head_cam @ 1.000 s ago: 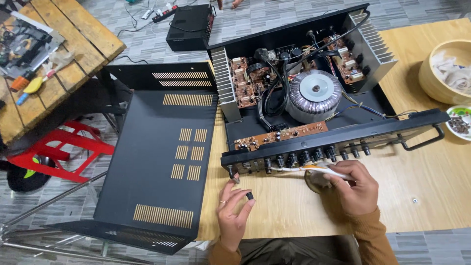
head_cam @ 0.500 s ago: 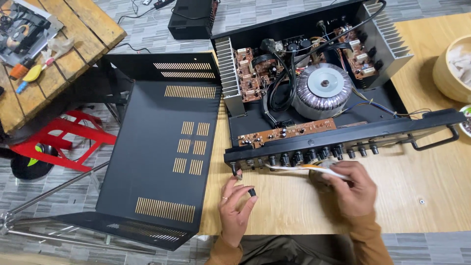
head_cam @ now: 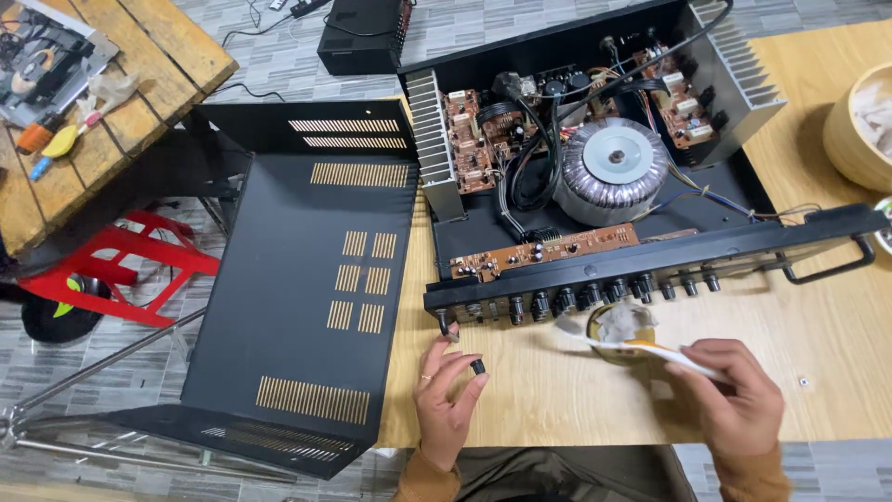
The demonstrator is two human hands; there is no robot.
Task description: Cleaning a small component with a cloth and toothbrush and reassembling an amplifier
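Observation:
An opened black amplifier (head_cam: 595, 158) lies on the wooden table (head_cam: 818, 363), its front panel (head_cam: 650, 270) with a row of knobs tilted toward me. My left hand (head_cam: 446, 390) pinches a small black knob (head_cam: 478, 367) just below the panel's left end. My right hand (head_cam: 734, 400) holds a thin white strip (head_cam: 641, 349) that reaches left over a small round tin (head_cam: 621, 327) by the knobs. Inside the amplifier sit a round grey transformer (head_cam: 610, 167) and brown circuit boards (head_cam: 544, 251).
The amplifier's black vented cover (head_cam: 316, 279) rests off the table's left edge. A red stool (head_cam: 111, 265) and a plank table with tools (head_cam: 84, 93) stand at left. A black box (head_cam: 362, 37) sits on the floor at the back. A round wooden bowl (head_cam: 859, 130) is at right.
The view has shifted a little, so everything sits slightly lower in frame. My left hand has turned the small black knob in its fingertips. My right hand stays on the white strip.

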